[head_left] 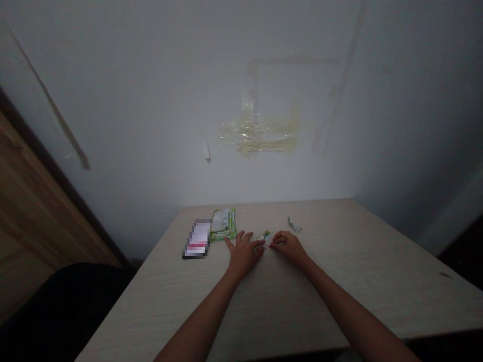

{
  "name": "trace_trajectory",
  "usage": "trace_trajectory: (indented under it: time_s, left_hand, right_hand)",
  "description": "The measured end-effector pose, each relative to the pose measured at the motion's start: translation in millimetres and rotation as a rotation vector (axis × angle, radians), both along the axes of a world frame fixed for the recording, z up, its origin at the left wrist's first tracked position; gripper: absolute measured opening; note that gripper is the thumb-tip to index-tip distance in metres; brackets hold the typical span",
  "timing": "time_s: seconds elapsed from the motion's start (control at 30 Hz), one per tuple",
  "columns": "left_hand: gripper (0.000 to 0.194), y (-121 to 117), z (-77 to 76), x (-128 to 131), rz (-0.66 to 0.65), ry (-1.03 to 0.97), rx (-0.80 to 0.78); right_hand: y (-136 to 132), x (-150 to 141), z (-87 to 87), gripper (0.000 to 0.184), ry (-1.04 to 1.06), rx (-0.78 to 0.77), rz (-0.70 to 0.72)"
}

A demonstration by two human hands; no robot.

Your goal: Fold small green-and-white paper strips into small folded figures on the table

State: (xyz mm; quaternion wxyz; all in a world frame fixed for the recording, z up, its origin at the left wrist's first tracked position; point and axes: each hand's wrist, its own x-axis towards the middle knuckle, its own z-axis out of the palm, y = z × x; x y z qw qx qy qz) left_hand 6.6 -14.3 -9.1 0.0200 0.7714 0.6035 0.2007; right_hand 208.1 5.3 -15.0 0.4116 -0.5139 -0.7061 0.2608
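A small white-and-green piece of paper or wrapper (265,236) lies on the table between my two hands; its exact kind is too small to tell. My left hand (242,254) rests on the table with its fingers spread, the fingers nearest the piece touching its left side. With thumb and finger pinched together, my right hand (290,247) grips the piece's right edge. Parts of the piece are hidden under the fingers. Just beyond my left hand lies a stack of green-and-white printed packets (223,224).
A phone (198,239) with a blurred-out screen lies left of the packets. Behind my right hand is a small folded scrap (294,224). The pale table (287,311) meets a wall (166,125) bearing old tape (260,136). A dark chair-like shape (68,306) stands at left.
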Motion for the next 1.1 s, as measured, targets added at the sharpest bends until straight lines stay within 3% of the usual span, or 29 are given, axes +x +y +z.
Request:
trace_trajectory:
  time_s: [0.23, 0.43, 0.67, 0.9, 1.03, 1.1]
  left_hand:
    - [0.029, 1, 3.0, -2, -0.016, -0.015, -0.037]
    - [0.029, 1, 2.6, -2, -0.017, -0.008, -0.035]
    - [0.029, -1, 5.4, -1, -0.025, -0.029, -0.059]
    - [0.028, -1, 8.4, -3, -0.046, -0.055, -0.075]
    - [0.028, -1, 12.1, -5, -0.062, -0.037, -0.072]
    - [0.028, -1, 14.7, -6, -0.084, -0.012, -0.052]
  right_hand:
    - [13, -3, 2.0, 0.012, -0.103, 0.091, -0.078]
    - [30, -4, -4.7, 0.012, -0.038, 0.084, -0.090]
    - [28, -8, -5.1, 0.012, -0.115, 0.133, -0.175]
    - [21, 0, -3.8, 0.021, -0.095, 0.163, -0.080]
    - [15, -2, -0.6, 0.018, -0.189, 0.208, 0.107]
    - [11, -4, 3.0, 0.018, -0.230, 0.226, 0.135]
